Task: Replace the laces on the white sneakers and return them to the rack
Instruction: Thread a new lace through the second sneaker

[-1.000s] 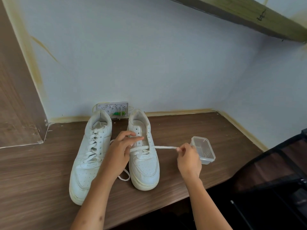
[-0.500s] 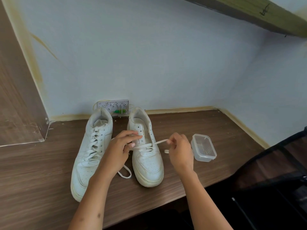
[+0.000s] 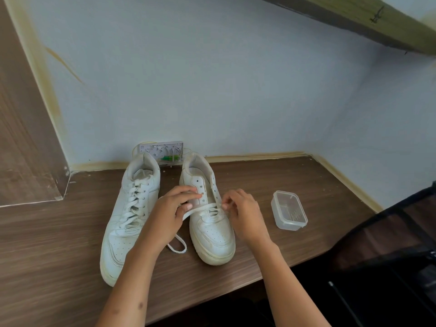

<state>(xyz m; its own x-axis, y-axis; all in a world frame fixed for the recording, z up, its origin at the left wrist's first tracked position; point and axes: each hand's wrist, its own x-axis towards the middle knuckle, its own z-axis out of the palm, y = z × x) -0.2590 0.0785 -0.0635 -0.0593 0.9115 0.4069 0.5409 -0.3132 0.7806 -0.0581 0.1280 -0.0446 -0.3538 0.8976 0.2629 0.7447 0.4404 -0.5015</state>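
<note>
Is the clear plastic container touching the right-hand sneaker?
Apart. The head view shows bare tabletop between the container and the sneaker.

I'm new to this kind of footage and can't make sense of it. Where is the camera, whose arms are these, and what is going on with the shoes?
There is no machine here. The camera sits on a person's head and looks forward and down, so the two arms reaching in from below are that person's own.

On the wooden desk stand two white sneakers, toes toward the camera. The left sneaker is laced all the way up. The right sneaker is laced only near the toe; its upper holes are empty.

The left hand and the right hand each hold part of the white lace across that shoe. A loose loop of the lace lies on the desk between the shoes.

To the right sits a small clear plastic tub. An open socket box is behind the shoes, at the wall.
</note>
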